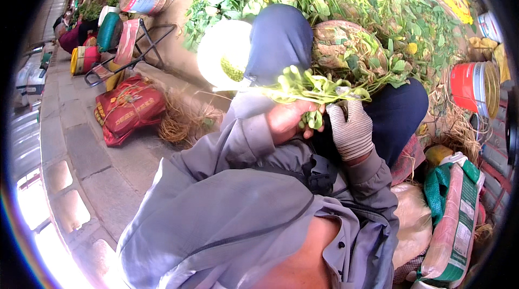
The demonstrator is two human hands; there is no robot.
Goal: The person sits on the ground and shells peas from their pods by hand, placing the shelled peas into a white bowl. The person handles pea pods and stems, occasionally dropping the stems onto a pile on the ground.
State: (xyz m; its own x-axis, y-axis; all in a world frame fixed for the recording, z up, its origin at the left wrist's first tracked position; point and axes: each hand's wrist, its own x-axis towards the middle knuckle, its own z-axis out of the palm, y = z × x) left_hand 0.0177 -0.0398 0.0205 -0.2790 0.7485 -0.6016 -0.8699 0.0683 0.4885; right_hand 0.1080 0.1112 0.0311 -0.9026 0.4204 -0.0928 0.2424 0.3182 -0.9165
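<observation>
One wide heap of green plants [400, 24] spreads past your two knees [281, 35], one white bucket [212, 54] beside the left; and there, above your lap, one leafy bunch [308, 89], your bare left hand [289, 119] closed on it, your gloved right hand [352, 129] clasping its stems.

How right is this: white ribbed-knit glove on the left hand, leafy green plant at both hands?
One slip: the white ribbed-knit glove is on the right hand; the left hand is bare, as the head view shows. The leafy green plant is at both hands, as stated.
</observation>
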